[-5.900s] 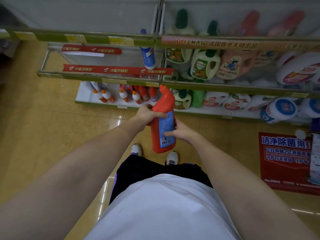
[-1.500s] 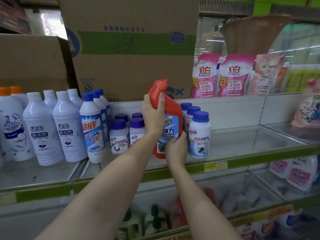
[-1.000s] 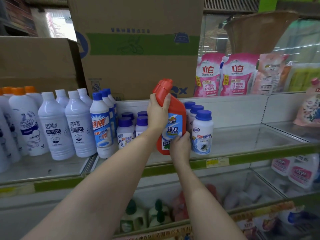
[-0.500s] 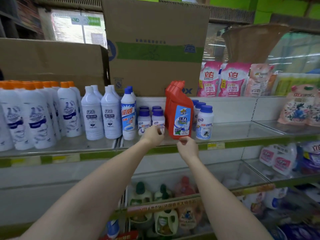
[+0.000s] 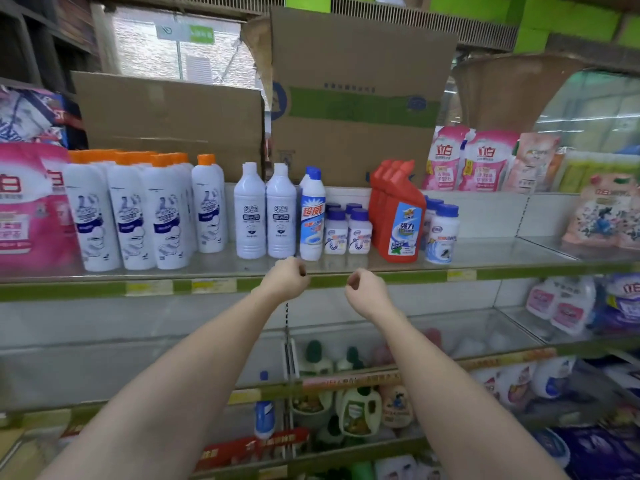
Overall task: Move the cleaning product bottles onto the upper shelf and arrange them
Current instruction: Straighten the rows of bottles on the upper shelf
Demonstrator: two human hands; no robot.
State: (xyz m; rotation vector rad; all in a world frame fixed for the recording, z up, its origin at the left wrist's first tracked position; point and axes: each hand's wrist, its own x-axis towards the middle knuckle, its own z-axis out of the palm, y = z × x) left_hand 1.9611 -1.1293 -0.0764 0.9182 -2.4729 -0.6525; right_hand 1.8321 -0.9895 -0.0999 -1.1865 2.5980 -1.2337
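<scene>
A row of red angled-neck cleaner bottles stands upright on the upper glass shelf, between small blue-capped white jars and another such jar. My left hand hovers in front of the shelf's green edge, below a blue-capped white bottle. My right hand hangs a little lower, left of and below the red bottles. Both hands hold nothing, their fingers loosely curled, and neither touches a bottle.
Orange-capped white bottles and two plain white bottles fill the shelf's left part. Cardboard boxes stand behind. Pink refill pouches sit at the right. Lower shelves hold more detergent bottles. Bare glass lies right of the jars.
The red bottle was lifted from low down and set on the upper shelf with the other red ones. Both hands have let go and drawn back from it.
</scene>
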